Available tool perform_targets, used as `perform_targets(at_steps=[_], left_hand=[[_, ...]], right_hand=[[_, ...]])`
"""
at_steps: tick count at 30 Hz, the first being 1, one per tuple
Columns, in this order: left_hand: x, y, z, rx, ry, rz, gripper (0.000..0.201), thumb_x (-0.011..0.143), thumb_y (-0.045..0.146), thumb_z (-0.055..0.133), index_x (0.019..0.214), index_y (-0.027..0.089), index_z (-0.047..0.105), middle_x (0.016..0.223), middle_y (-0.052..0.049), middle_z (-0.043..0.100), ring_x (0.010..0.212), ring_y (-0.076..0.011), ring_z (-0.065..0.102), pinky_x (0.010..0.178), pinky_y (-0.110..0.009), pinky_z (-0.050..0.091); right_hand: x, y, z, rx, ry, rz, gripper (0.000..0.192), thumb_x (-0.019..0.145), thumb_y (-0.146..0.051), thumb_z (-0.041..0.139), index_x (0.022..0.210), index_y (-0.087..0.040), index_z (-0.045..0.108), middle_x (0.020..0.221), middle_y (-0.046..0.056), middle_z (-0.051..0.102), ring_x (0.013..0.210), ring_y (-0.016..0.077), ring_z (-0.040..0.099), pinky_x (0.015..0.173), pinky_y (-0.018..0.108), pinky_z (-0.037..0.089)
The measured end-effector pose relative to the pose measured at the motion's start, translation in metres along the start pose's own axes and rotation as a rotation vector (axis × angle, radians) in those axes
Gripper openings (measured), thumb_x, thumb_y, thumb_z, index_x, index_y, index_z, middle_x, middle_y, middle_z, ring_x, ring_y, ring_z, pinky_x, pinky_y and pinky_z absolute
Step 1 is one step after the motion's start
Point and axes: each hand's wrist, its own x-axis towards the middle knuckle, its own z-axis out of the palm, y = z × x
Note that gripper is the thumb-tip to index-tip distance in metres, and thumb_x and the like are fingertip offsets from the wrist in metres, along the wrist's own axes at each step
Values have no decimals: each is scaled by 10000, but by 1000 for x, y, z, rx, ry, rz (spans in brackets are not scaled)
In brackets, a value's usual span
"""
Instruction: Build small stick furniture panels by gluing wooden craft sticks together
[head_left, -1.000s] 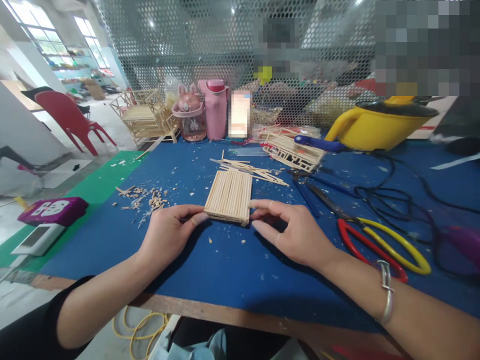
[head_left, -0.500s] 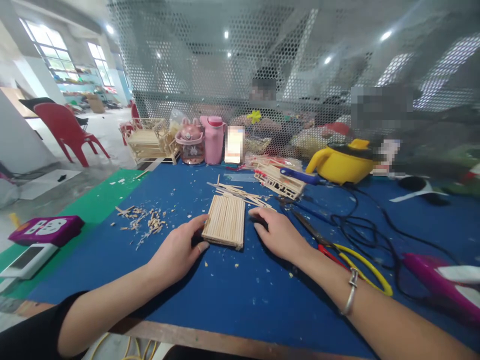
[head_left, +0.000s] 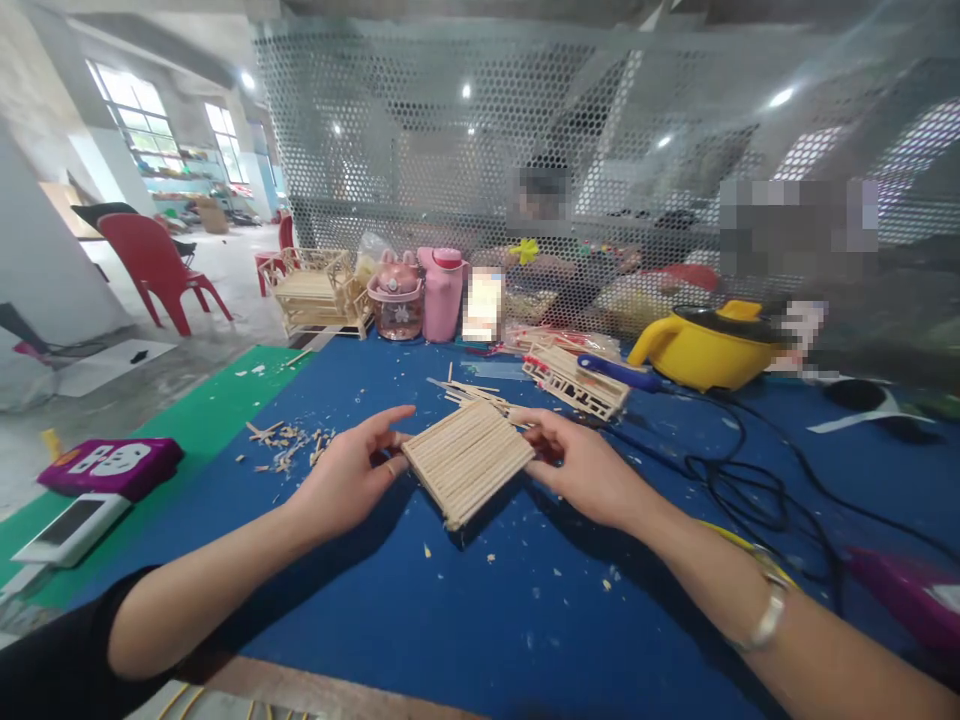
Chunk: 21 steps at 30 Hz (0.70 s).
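I have the stick panel [head_left: 468, 460] lifted just above the blue table [head_left: 450, 620], my left hand [head_left: 349, 480] and right hand [head_left: 592, 470] each closing a grip on an end; its face looks fully laid, while loose sticks [head_left: 480, 395] lie unused behind.

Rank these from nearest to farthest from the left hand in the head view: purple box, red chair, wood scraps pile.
From the left hand:
1. Wood scraps pile, just to its left on the blue mat.
2. Purple box, farther left at the table edge.
3. Red chair, far back left on the floor.
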Motion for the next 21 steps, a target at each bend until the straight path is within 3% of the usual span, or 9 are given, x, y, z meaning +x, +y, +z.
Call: perform_targets(at_steps=[3,7,10,14,17,21], left_hand=[[19,0,-1,-123,-123,23,606,783,253,571,1339,122,369,944,-66,723,868,-177,666,839,-343,487],[50,-8,16,-233,-219,30,636,745,166,587,1341,107,374,926,-72,729,854,-160,675,841,-328,497],[66,-15,27,-194,-209,1,531,737,167,592,1256,115,492,1009,-94,717,908,-165,673,869,-321,499],[63,-19,21,-104,-114,-58,404,758,231,589,1148,123,588,1106,-130,679,928,-205,670,866,-366,507],[48,-14,15,-67,-64,-114,407,833,334,511,1178,128,573,1116,-136,672,914,-226,672,838,-400,520],[20,-3,24,-129,-63,-112,511,875,424,480,1326,186,447,1310,-110,555,1225,-226,491,1062,-406,338]], right_hand=[[-35,-14,-6,36,-39,88,513,729,-140,580,1217,-199,433,760,-15,633,665,134,621,633,266,524],[-70,-23,7,-49,-10,206,634,722,-161,596,1301,-221,344,675,-53,581,569,124,582,533,232,503],[-79,-23,14,-196,15,215,681,745,-200,595,1353,-237,291,732,-32,612,631,142,610,590,256,513],[-64,-24,-1,-283,-67,188,859,698,-280,672,1416,-255,202,752,-40,626,599,141,596,551,249,485],[-44,-24,-14,-258,12,172,702,794,-346,573,1398,-238,231,667,-60,597,548,131,559,516,243,441],[-39,-18,-8,-290,169,194,414,910,-347,381,1302,-214,374,583,-60,532,569,144,538,565,268,409]])
